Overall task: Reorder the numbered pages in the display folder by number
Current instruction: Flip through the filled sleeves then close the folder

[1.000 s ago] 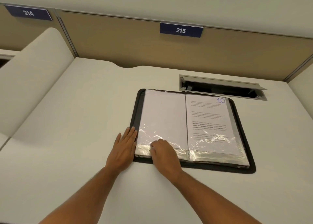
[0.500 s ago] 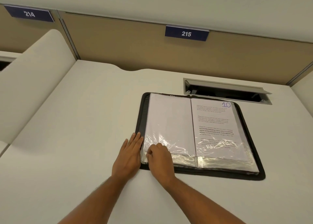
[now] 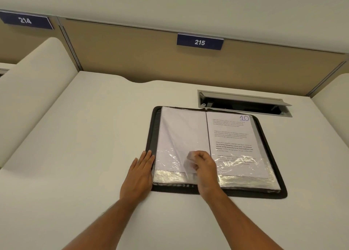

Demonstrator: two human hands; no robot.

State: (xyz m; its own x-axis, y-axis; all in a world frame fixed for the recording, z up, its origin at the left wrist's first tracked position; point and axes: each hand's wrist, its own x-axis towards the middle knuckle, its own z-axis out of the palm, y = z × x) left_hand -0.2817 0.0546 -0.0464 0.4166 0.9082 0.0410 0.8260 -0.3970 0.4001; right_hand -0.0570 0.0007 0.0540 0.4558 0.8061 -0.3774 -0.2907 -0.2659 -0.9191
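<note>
Right hand point(image 3: 203, 166) is pinching a clear sleeve point(image 3: 181, 145) mid-frame, left hand point(image 3: 139, 174) lying flat steadying the folder point(image 3: 272, 192); yanking could tear it.

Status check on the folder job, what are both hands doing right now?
Left hand flat at display folder left edge. Right hand pinching clear sleeve, lifting it. Page 10 showing right. Nothing in the way.

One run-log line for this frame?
left hand flat beside folder | right hand pinching left sleeve | page 10 showing
</note>
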